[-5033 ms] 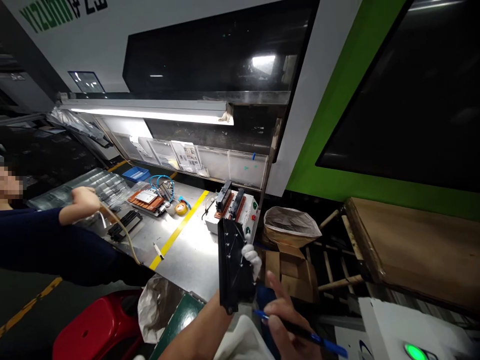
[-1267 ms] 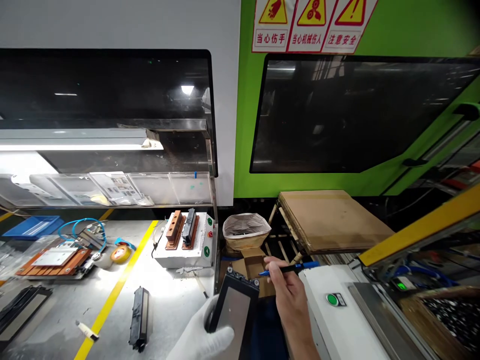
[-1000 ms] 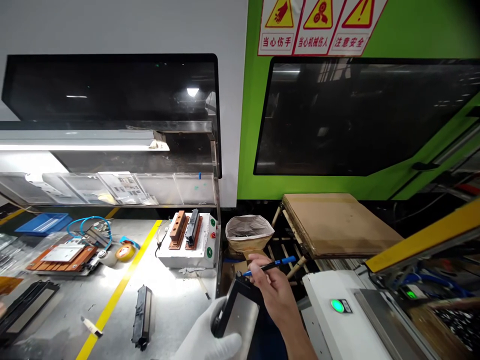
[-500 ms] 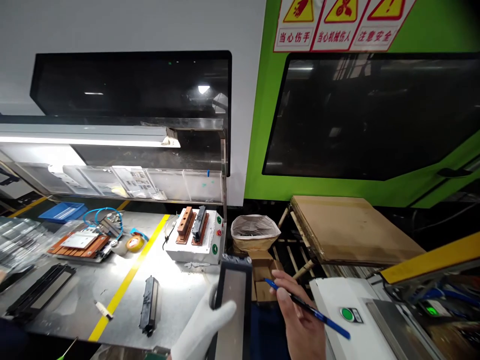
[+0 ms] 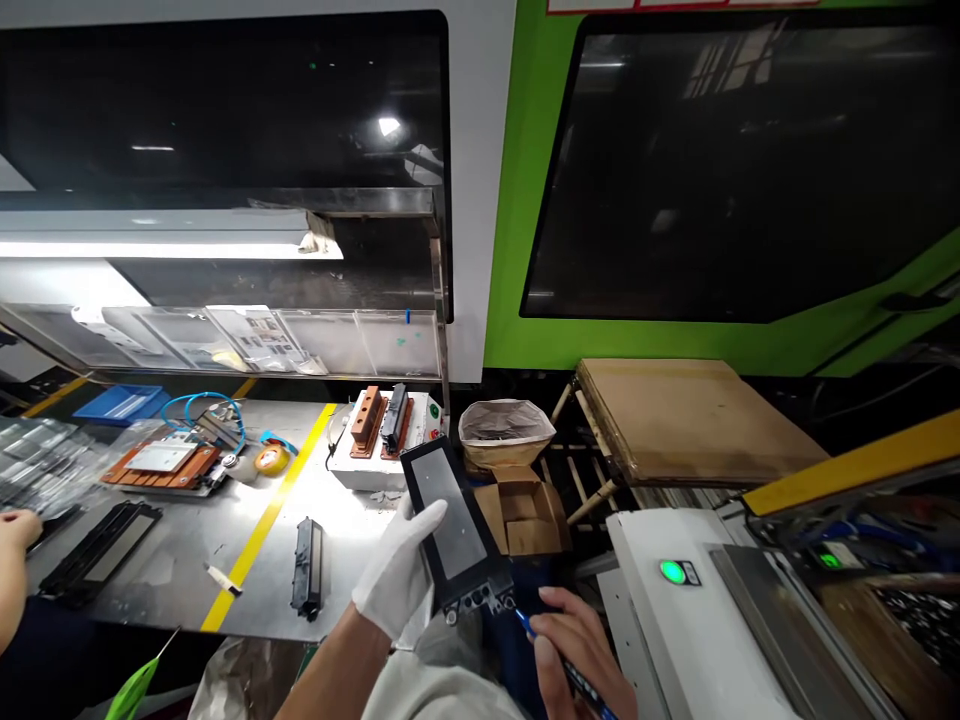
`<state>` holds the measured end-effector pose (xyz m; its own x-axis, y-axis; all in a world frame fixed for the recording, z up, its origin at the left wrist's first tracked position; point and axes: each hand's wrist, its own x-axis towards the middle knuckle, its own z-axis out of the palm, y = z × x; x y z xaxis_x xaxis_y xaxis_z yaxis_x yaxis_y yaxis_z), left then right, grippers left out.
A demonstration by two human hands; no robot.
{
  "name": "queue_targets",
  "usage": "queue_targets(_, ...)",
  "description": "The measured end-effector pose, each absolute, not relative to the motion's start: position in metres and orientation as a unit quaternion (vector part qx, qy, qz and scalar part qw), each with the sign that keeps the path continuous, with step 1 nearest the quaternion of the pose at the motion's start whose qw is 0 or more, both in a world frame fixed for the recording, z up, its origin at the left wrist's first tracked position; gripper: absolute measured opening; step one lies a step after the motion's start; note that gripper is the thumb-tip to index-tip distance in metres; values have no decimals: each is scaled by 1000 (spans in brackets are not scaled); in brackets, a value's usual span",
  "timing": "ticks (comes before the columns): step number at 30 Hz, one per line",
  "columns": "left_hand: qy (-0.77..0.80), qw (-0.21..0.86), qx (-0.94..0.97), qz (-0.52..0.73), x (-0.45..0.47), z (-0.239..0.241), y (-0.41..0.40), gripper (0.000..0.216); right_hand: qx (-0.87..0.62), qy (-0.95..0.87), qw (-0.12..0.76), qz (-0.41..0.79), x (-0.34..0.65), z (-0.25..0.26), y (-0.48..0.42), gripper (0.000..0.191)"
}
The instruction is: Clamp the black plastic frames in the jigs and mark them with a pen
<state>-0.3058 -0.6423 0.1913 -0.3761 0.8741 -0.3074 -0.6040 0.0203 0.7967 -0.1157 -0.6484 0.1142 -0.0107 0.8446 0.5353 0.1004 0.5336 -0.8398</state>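
1. The left hand (image 5: 397, 580), in a white glove, has its grip closed on a black rectangular plastic frame with a grey inset panel (image 5: 452, 522). It holds the frame along the left long edge, up off the table and tilted, with the end that carries small fittings pointing down toward the person.

2. The right hand (image 5: 577, 655), bare, sits just right of and below the left grip. Its fingers are closed narrowly around a blue pen-like tool (image 5: 559, 668). The tip is at the lower right corner of the frame; whether it actually touches there cannot be told.

3. Judged from this, the work on the held frame is under way and not finished: the frame is still in hand, and the tool is at its fitted end.

4. Left of the left grip, on the steel table (image 5: 187, 580), lie a small black moulded part (image 5: 308, 567) and a larger flat black frame (image 5: 101, 550). Whether they are finished or waiting cannot be told.

5. Beyond the grip stands a white fixture box with copper-coloured blocks on top (image 5: 382, 445).

6. Just beyond and right of the held frame are an open cardboard box (image 5: 525, 510) and a lined paper bag (image 5: 506, 430).

7. Another person's hand (image 5: 19, 527) rests at the far left edge.
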Motion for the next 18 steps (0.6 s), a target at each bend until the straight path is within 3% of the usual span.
queue_targets(6, 468, 533, 149, 689, -303, 190, -642, 61, -353, -669, 588, 287, -111, 121, -644, 12)
queue_targets(12, 461, 516, 164, 703, -297, 193, -642, 63, -238, -755, 556, 253, -126, 114, -645, 16)
queue_targets(18, 435, 520, 173, 715, -294, 193, -645, 52, -230, -774, 533, 250, -136, 115, -647, 16)
